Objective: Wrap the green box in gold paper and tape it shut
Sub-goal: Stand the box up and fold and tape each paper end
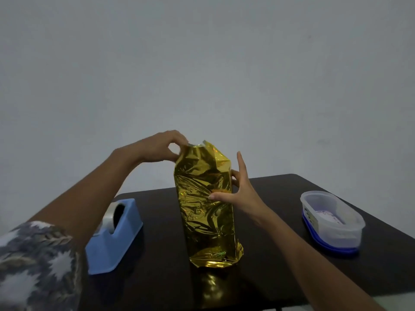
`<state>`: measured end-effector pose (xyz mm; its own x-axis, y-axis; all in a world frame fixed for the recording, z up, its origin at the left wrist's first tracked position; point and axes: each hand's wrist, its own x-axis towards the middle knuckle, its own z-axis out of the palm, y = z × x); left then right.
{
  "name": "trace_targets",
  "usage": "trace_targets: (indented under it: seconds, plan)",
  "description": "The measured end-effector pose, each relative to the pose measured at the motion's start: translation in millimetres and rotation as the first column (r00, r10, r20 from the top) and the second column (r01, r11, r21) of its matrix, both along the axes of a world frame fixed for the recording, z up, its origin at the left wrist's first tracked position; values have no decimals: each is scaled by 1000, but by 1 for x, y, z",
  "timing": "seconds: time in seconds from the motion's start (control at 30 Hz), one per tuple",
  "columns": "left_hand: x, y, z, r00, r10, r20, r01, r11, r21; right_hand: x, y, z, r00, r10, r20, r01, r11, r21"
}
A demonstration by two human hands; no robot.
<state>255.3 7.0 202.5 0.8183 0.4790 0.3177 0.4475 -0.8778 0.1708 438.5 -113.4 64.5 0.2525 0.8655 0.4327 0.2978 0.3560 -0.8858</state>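
Single head-worn wide-angle view. Faces forward, tilted slightly down. Wall (pixel 202 63) fills upper half. Worktop (pixel 292 198) low in frame, near. Left forearm (pixel 101 182) and right forearm (pixel 314 261) enter from bottom corners.

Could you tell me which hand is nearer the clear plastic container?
Right. The right hand holds the gold-wrapped box on the side facing the container; the left hand pinches its top paper, farther away.
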Motion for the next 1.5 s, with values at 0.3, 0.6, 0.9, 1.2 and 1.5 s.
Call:
trace_targets:
  seconds: [0.3, 0.6, 0.9, 1.2, 1.5]
  plan:
    - [-24, 11, -28, 773, 210, 598, -91, 971, -223, -2, -2, 3, 1000, -8, 9, 8, 1000, -2]
    - [-15, 10, -56, 877, 75, 475, 140, 905, -401, 0, 0, 1, 1000, -4, 14, 4, 1000, 3]
    - [0, 1, -52, 904, -22, 428, 155, 948, -279, -2, -1, 1, 999, -1, 35, 0, 1000, 23]
    - [4, -9, -14, 946, -125, 299, 149, 987, -57, -3, -3, 1, 999, -9, 36, 9, 1000, 5]
    - [-20, 7, -42, 808, 252, 532, -24, 917, -398, -3, -3, 1, 999, -7, 44, 7, 1000, 2]
